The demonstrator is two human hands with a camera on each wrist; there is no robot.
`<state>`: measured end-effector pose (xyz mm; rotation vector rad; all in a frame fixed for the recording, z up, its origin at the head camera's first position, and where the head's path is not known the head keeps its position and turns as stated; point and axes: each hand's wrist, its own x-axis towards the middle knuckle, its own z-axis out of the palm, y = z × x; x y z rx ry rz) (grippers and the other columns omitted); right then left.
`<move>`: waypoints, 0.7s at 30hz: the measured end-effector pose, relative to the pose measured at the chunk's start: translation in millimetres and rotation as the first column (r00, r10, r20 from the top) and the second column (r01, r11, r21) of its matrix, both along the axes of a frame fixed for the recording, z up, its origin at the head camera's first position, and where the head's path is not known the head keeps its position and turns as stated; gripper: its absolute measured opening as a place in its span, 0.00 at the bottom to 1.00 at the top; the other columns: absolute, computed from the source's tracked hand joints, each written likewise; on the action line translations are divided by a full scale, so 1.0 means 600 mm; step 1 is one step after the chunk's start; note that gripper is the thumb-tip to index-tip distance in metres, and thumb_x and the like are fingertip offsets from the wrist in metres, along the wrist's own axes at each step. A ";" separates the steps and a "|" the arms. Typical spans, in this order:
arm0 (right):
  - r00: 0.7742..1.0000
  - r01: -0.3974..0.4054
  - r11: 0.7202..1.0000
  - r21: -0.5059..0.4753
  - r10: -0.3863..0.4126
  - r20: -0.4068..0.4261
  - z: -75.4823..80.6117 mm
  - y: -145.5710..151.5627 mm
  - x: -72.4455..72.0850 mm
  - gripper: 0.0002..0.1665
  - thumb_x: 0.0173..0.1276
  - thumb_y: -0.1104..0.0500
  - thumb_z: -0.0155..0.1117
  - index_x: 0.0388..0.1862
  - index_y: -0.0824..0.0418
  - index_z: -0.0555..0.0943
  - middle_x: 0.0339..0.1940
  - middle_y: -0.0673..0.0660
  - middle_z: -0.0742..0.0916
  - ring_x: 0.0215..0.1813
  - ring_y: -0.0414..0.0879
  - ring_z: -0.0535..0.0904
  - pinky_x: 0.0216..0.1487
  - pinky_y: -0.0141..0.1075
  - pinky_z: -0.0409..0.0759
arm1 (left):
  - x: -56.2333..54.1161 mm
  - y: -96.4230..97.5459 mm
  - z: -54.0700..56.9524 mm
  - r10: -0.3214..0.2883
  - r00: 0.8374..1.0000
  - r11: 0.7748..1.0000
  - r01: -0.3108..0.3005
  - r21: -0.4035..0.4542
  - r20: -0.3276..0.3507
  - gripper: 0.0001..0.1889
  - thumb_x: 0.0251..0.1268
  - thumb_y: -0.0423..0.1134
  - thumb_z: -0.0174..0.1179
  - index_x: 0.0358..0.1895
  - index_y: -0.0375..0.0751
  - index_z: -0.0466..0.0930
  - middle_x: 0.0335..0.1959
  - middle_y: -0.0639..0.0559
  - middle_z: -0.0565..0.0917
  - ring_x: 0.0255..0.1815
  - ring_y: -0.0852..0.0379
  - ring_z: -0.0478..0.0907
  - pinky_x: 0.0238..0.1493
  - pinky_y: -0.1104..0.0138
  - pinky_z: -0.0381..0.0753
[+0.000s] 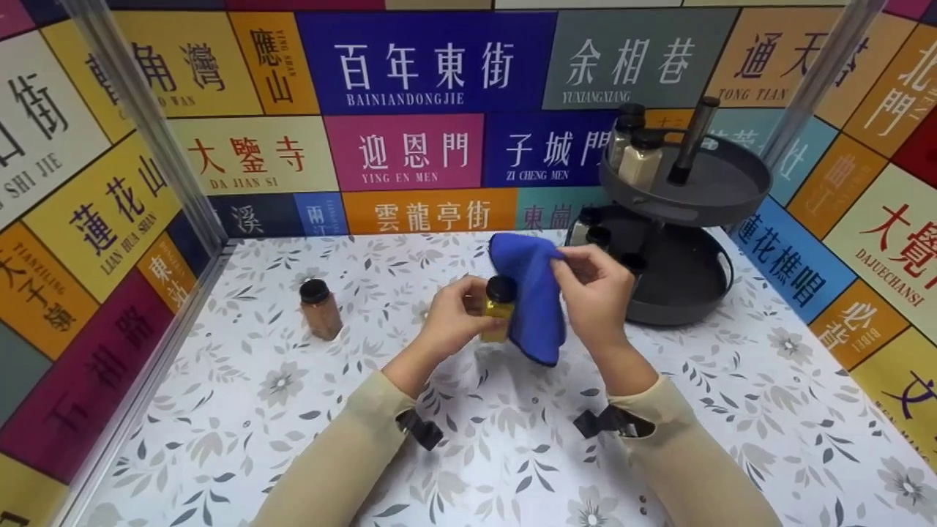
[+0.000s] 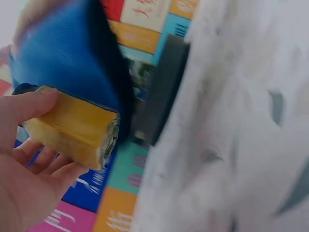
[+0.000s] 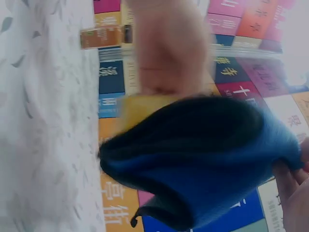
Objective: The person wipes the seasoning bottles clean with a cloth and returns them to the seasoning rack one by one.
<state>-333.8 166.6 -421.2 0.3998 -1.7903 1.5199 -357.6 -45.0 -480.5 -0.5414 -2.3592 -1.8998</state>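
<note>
A jar (image 1: 500,309) is gripped by the left hand (image 1: 454,318); at the jar's three o'clock, a cloth (image 1: 537,301) is pinched by the right hand (image 1: 599,291), seemingly to hang freely.

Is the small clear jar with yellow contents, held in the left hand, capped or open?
Capped: the head view shows a round black lid atop the jar; how tight, I cannot tell.

Jar (image 1: 499,309), one: clear, flat-sided, yellow contents, black cap on; near upright, gripped in the left hand (image 1: 455,315). Cloth (image 1: 538,296), one: blue, dark-edged, loosely folded; pinched by the right hand (image 1: 596,285), hanging just beside the jar, contact unclear from here.
</note>
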 end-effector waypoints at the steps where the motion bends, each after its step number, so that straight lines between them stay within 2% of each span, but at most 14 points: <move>1: 1.000 0.007 1.000 -0.025 -0.008 -0.017 0.004 0.004 -0.001 0.05 0.65 0.72 0.74 0.40 0.70 0.91 0.35 0.66 0.92 0.33 0.37 0.88 0.36 0.27 0.86 | -0.006 -0.001 -0.010 0.004 1.000 1.000 -0.004 -0.004 0.018 0.24 0.49 0.26 0.77 0.53 0.35 0.84 0.46 0.43 0.87 0.47 0.51 0.90 0.53 0.63 0.89; 3: 0.999 0.024 0.998 -0.065 -0.027 -0.047 0.011 0.012 -0.001 0.06 0.64 0.73 0.73 0.40 0.71 0.90 0.34 0.62 0.92 0.34 0.38 0.89 0.37 0.28 0.86 | -0.016 -0.003 -0.027 0.013 0.998 1.000 -0.013 -0.001 0.055 0.23 0.47 0.24 0.75 0.51 0.33 0.83 0.46 0.43 0.87 0.48 0.47 0.91 0.52 0.62 0.89; 7: 0.996 0.032 0.994 -0.108 -0.040 -0.074 0.022 0.023 -0.002 0.07 0.64 0.75 0.72 0.41 0.72 0.90 0.35 0.54 0.93 0.36 0.39 0.90 0.39 0.28 0.87 | -0.030 -0.012 -0.051 0.066 0.991 0.997 -0.060 -0.056 0.119 0.22 0.46 0.23 0.73 0.49 0.34 0.82 0.46 0.43 0.86 0.51 0.44 0.91 0.52 0.61 0.90; 10: 0.996 0.027 0.993 -0.114 -0.036 -0.077 0.024 0.027 -0.004 0.07 0.64 0.75 0.73 0.42 0.73 0.89 0.36 0.53 0.93 0.37 0.39 0.90 0.40 0.28 0.88 | -0.037 -0.017 -0.062 0.099 0.985 0.990 -0.083 -0.115 0.140 0.21 0.46 0.24 0.75 0.47 0.35 0.82 0.47 0.43 0.86 0.52 0.44 0.90 0.53 0.61 0.89; 13: 0.997 0.024 0.994 -0.105 -0.031 -0.072 0.025 0.027 -0.003 0.07 0.65 0.75 0.72 0.42 0.73 0.89 0.36 0.53 0.93 0.37 0.39 0.90 0.41 0.29 0.88 | -0.042 -0.020 -0.067 0.093 0.984 0.988 -0.072 -0.136 0.151 0.25 0.43 0.24 0.75 0.50 0.35 0.81 0.50 0.41 0.86 0.54 0.43 0.89 0.57 0.59 0.88; 15: 0.998 0.019 0.995 -0.098 -0.026 -0.065 0.025 0.025 -0.002 0.07 0.65 0.74 0.72 0.42 0.73 0.89 0.37 0.55 0.93 0.37 0.40 0.91 0.41 0.29 0.88 | -0.044 -0.021 -0.067 0.045 0.988 0.991 -0.027 -0.128 0.148 0.31 0.42 0.22 0.73 0.57 0.35 0.80 0.55 0.40 0.86 0.61 0.41 0.86 0.64 0.57 0.84; 18: 0.999 0.007 0.995 -0.104 -0.012 -0.050 0.023 0.023 -0.001 0.06 0.66 0.74 0.72 0.41 0.72 0.90 0.37 0.56 0.93 0.38 0.41 0.91 0.41 0.29 0.88 | -0.046 -0.025 -0.067 -0.072 0.991 0.989 0.086 -0.121 0.112 0.42 0.41 0.17 0.64 0.70 0.34 0.75 0.63 0.37 0.83 0.69 0.42 0.80 0.73 0.55 0.77; 21: 0.999 -0.010 0.995 -0.101 0.006 -0.047 0.022 0.022 -0.001 0.06 0.66 0.74 0.72 0.42 0.72 0.90 0.37 0.55 0.93 0.37 0.41 0.91 0.40 0.29 0.88 | -0.047 -0.028 -0.070 -0.155 0.985 0.978 0.163 -0.131 0.072 0.44 0.42 0.15 0.58 0.73 0.33 0.73 0.65 0.37 0.83 0.66 0.46 0.80 0.72 0.56 0.76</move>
